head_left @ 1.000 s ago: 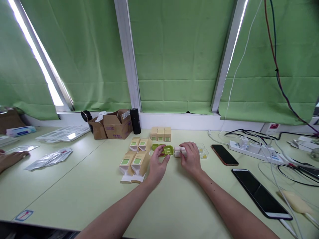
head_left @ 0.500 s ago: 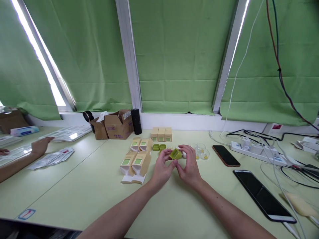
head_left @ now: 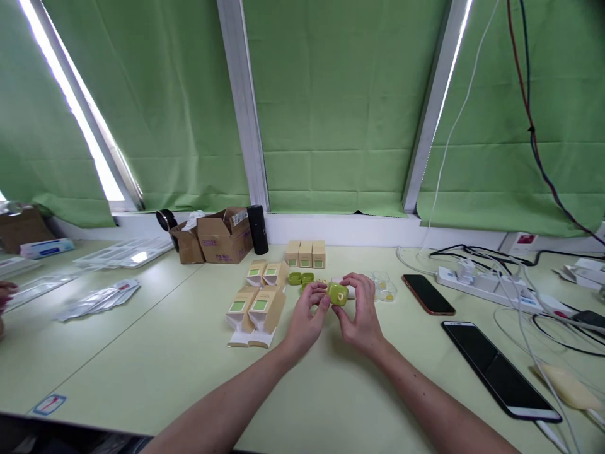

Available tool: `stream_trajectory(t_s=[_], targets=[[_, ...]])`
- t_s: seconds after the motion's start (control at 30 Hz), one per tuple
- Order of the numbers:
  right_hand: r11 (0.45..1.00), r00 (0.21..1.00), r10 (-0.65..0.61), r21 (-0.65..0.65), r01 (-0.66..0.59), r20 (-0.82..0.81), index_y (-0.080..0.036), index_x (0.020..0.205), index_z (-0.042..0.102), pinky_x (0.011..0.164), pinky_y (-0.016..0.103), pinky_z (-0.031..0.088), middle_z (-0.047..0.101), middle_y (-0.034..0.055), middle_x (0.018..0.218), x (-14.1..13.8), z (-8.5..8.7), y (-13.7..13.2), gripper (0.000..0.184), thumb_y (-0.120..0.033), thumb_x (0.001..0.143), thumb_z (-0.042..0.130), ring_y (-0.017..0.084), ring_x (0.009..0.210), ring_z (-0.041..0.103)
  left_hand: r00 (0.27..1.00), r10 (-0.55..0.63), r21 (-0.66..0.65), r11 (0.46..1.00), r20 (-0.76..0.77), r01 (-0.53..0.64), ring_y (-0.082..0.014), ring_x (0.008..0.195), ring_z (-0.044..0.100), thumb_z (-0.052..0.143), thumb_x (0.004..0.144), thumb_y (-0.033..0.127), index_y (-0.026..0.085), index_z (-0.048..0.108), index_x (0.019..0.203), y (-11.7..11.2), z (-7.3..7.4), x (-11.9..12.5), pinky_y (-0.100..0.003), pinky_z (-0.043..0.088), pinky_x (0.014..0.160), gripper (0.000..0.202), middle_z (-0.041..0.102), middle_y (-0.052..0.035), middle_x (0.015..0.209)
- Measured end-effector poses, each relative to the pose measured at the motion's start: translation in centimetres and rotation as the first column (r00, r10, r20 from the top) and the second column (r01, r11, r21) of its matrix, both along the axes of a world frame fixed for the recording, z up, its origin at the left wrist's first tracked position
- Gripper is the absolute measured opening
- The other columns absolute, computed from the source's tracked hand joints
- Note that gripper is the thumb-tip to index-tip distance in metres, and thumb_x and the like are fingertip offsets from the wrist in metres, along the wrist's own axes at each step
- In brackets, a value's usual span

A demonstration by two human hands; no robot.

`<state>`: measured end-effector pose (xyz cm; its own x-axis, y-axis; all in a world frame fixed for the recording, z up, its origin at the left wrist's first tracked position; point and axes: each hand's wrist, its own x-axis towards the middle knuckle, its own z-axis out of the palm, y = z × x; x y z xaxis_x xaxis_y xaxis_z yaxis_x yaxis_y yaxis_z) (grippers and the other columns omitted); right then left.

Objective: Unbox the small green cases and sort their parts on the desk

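A small green case (head_left: 338, 294) with a yellow mark on its face is held just above the table, between both my hands. My left hand (head_left: 306, 321) pinches its left side and my right hand (head_left: 360, 315) grips its right side with thumb and fingers. Behind it lie more green cases (head_left: 301, 278) and a white item (head_left: 338, 280), partly hidden. To the left lie several tan cartons with green labels (head_left: 258, 307), open-ended, and three closed ones (head_left: 305, 253) stand in a row at the back.
Clear plastic cups (head_left: 384, 287) sit right of my hands. Two phones (head_left: 426, 294) (head_left: 498, 371), a power strip (head_left: 477, 280) and tangled cables fill the right side. Brown cardboard boxes (head_left: 224, 236) and a black cylinder (head_left: 258, 229) stand at the back left. Another person's hand (head_left: 4, 296) shows at the far left edge.
My left hand lifted a green case from the row, my right hand left the white item and joined it, and the case was turned face-up. The other person's hand drew back leftward.
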<state>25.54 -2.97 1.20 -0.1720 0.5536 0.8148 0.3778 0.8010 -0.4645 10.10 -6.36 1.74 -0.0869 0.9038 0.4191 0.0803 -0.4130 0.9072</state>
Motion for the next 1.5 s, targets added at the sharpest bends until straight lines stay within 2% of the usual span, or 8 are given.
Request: stream_trajectory(t_s=[0.13, 0.27, 0.4, 0.83, 1.17, 1.5], targets=[[1.0, 1.0, 0.019, -0.005, -0.019, -0.001, -0.025, 0.122, 0.048, 0.103, 0.056, 0.045, 0.053, 0.0133, 0.128, 0.1, -0.1, -0.1, 0.044, -0.023, 0.082, 0.062, 0.035, 0.125, 0.048, 0.993, 0.095, 0.082, 0.993, -0.075, -0.089, -0.0227, 0.109, 0.066, 0.063, 0.096, 0.051, 0.022, 0.057, 0.118, 0.3, -0.4, -0.5, -0.039, 0.053, 0.097, 0.037, 0.063, -0.0121, 0.124], [0.998, 0.998, 0.062, -0.024, -0.062, -0.006, -0.025, 0.123, 0.048, 0.103, 0.055, 0.045, 0.053, 0.013, 0.127, 0.1, -0.2, -0.2, 0.044, -0.023, 0.082, 0.063, 0.035, 0.124, 0.048, 0.952, 0.22, 0.215, 0.961, -0.214, -0.174, -0.0244, 0.116, 0.06, 0.065, 0.095, 0.034, 0.023, 0.062, 0.116, 0.4, -0.3, -0.8, -0.043, 0.049, 0.104, 0.024, 0.063, -0.0104, 0.118], [0.995, 0.996, 0.088, -0.052, -0.089, -0.01, -0.025, 0.124, 0.049, 0.101, 0.052, 0.048, 0.055, 0.0127, 0.126, 0.1, -0.3, -0.3, 0.042, -0.022, 0.084, 0.062, 0.033, 0.123, 0.05, 0.936, 0.252, 0.242, 0.951, -0.247, -0.192, -0.0252, 0.115, 0.056, 0.065, 0.092, 0.024, 0.025, 0.067, 0.109, 0.2, -0.1, -0.7, -0.042, 0.049, 0.102, 0.017, 0.064, -0.0085, 0.112], [0.985, 0.989, 0.145, -0.091, -0.146, -0.019, -0.025, 0.13, 0.052, 0.098, 0.049, 0.051, 0.06, 0.0114, 0.125, 0.5, -0.8, 0.1, 0.043, -0.021, 0.088, 0.061, 0.031, 0.12, 0.055, 0.918, 0.268, 0.291, 0.94, -0.293, -0.181, -0.0237, 0.106, 0.057, 0.066, 0.09, 0.017, 0.025, 0.069, 0.104, -0.1, -0.2, -0.7, -0.038, 0.05, 0.094, 0.017, 0.064, -0.0052, 0.103], [0.988, 0.991, 0.132, -0.083, -0.132, -0.007, -0.026, 0.129, 0.053, 0.093, 0.046, 0.054, 0.062, 0.0114, 0.125, 0.6, -0.9, 0.3, 0.041, -0.022, 0.089, 0.06, 0.03, 0.117, 0.058, 0.902, 0.304, 0.317, 0.926, -0.308, -0.204, -0.0238, 0.105, 0.059, 0.066, 0.092, 0.021, 0.025, 0.07, 0.101, -0.1, -0.1, -0.8, -0.039, 0.05, 0.093, 0.01, 0.066, -0.0049, 0.101], [0.98, 0.984, 0.175, -0.091, -0.176, -0.023, -0.025, 0.131, 0.054, 0.095, 0.047, 0.053, 0.061, 0.0114, 0.126, 0.6, -1.3, 0.4, 0.043, -0.022, 0.089, 0.061, 0.03, 0.119, 0.057, 0.882, 0.344, 0.364, 0.905, -0.321, -0.22, -0.0218, 0.1, 0.06, 0.064, 0.095, 0.02, 0.022, 0.071, 0.099, 0.0, -0.4, -0.9, -0.037, 0.053, 0.087, 0.008, 0.066, -0.0047, 0.096]])
